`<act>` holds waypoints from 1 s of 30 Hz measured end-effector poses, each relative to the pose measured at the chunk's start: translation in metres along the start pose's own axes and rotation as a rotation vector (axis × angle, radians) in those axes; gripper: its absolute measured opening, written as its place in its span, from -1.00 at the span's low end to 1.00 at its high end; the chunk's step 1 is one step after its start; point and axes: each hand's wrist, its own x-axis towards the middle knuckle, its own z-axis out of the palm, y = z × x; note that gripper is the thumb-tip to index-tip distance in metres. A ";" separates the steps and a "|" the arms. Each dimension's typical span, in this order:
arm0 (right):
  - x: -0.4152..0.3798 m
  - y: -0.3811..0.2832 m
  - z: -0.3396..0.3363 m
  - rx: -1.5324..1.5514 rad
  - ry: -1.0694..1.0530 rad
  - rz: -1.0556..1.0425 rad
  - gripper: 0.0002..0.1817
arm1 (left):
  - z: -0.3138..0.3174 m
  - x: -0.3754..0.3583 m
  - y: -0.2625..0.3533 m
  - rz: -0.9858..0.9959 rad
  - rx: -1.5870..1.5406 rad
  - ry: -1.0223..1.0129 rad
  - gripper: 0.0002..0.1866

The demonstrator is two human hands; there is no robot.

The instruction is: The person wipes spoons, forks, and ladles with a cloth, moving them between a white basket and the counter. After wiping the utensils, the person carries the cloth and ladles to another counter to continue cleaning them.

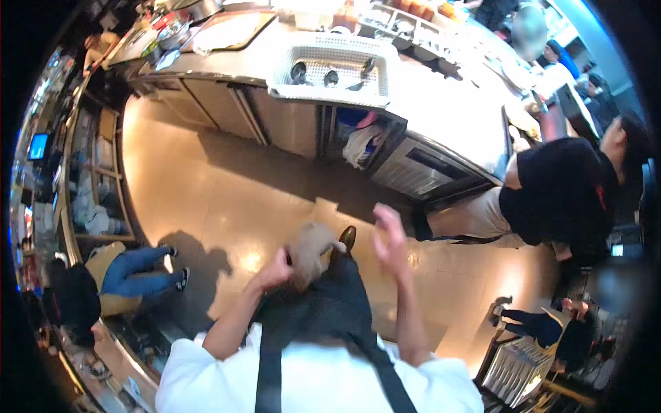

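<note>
My left hand (277,267) is closed on a greyish-beige cloth (311,251), which hangs in front of my dark apron (313,310) and is smeared by motion. To the right, my right hand (390,235) is raised with its fingers stretched and apart, holding nothing, a short gap from the cloth. A brown shoe (348,238) shows on the floor between the two hands.
Ahead runs a counter with a white perforated basket (282,82) holding several dark items. Below it, cloths (361,146) hang from an open cabinet. A person in black (561,186) stands close on the right; another person in jeans (141,275) is at left.
</note>
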 end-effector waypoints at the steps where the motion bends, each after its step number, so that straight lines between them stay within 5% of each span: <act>1: 0.037 0.015 -0.010 0.125 -0.002 0.061 -0.46 | -0.005 0.014 0.003 0.007 -0.013 0.079 -0.25; 5: 0.217 0.040 -0.046 -0.143 -0.037 -0.230 -0.50 | -0.001 0.054 0.051 0.202 -0.544 0.236 -0.19; 6: 0.263 0.054 -0.043 -0.142 -0.046 -0.208 -0.48 | -0.001 0.063 0.061 0.284 -0.503 0.265 0.00; 10: 0.437 0.143 -0.016 -0.544 -0.047 -0.460 -0.43 | -0.004 0.094 0.057 0.130 -0.234 0.575 0.04; 12: 0.490 0.163 -0.002 -1.077 -0.268 -0.564 -0.43 | -0.009 0.108 0.027 0.270 -0.444 0.710 0.06; 15: 0.538 0.238 0.005 -1.170 -0.493 -0.853 -0.50 | -0.018 0.130 0.054 0.260 -0.400 0.708 0.06; 16: 0.549 0.262 0.002 -1.048 -0.580 -0.847 -0.51 | -0.024 0.134 0.026 0.351 -0.383 0.754 -0.05; 18: 0.548 0.259 0.007 -1.073 -0.618 -0.826 -0.55 | -0.043 0.155 -0.044 0.291 -0.310 0.885 0.08; 20: 0.539 0.211 0.017 -1.111 -0.853 -0.503 -0.74 | -0.058 0.168 0.014 0.275 -0.404 1.005 -0.18; 21: 0.534 0.196 0.018 -0.952 -0.878 -0.500 -0.79 | -0.067 0.178 0.050 0.270 -0.456 1.091 -0.34; 23: 0.528 0.219 0.027 -0.516 -0.893 -0.101 -0.78 | -0.097 0.189 0.064 0.408 -0.704 0.856 -0.47; 24: 0.519 0.196 0.029 -0.523 -0.930 -0.184 -0.74 | -0.112 0.190 0.092 0.433 -0.710 0.861 -0.47; 26: 0.510 0.147 0.050 -0.519 -0.985 -0.273 -0.69 | -0.139 0.181 0.127 0.165 -0.368 0.941 -0.51; 27: 0.511 0.134 0.057 -0.431 -1.001 -0.088 -0.61 | -0.152 0.182 0.125 0.064 -0.256 0.960 -0.53; 28: 0.507 0.130 0.054 -0.351 -0.998 0.123 -0.51 | -0.159 0.199 0.082 0.162 -0.231 1.112 -0.55; 29: 0.517 0.162 0.054 -0.390 -0.902 -0.182 -0.35 | -0.162 0.217 0.059 0.264 -0.207 1.229 -0.56; 30: 0.523 0.145 0.059 -0.611 -0.891 -0.293 -0.22 | -0.172 0.210 0.059 0.166 -0.261 1.119 -0.53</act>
